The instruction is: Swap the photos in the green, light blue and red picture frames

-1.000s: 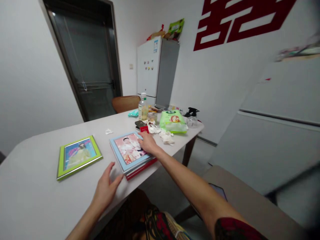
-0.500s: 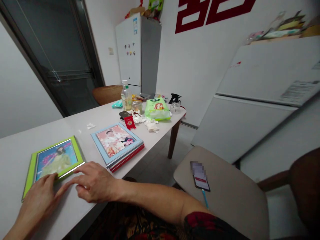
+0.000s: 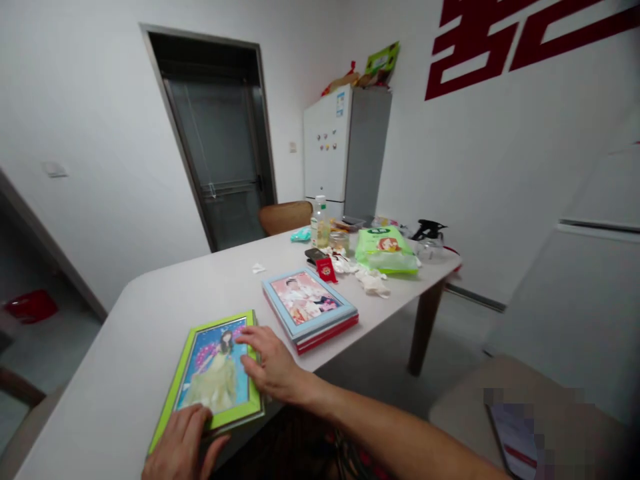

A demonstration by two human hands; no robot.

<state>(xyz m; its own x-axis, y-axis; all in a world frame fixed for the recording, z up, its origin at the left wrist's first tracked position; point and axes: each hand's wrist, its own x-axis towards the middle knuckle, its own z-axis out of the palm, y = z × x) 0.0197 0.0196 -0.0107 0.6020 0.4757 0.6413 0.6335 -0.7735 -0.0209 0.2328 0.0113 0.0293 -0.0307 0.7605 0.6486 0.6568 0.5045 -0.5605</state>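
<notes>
A picture frame (image 3: 180,380) with a bright green border lies near the table's front edge, its near right corner at that edge. It shows a long-haired figure in a pale yellow dress on blue. My left hand (image 3: 181,443) grips its near left edge, fingers on the border and thumb along the side. Over the right edge, my right hand (image 3: 270,363) has its index finger and thumb apart above the picture; the other fingers are partly hidden. To the right, a light-blue picture frame (image 3: 305,327) rests on a red-edged one (image 3: 327,335).
Behind the frames are a red card (image 3: 327,270), crumpled tissues (image 3: 373,283), a green tissue pack (image 3: 385,250), a bottle (image 3: 320,223) and a glass jar (image 3: 339,241). A phone (image 3: 513,440) lies on a chair (image 3: 465,400) at right. A fridge (image 3: 325,147) stands behind.
The view has swung left. The green frame has shifted nearer the table's front edge. My right hand has moved from beside my left hand to the frame's right side.
</notes>
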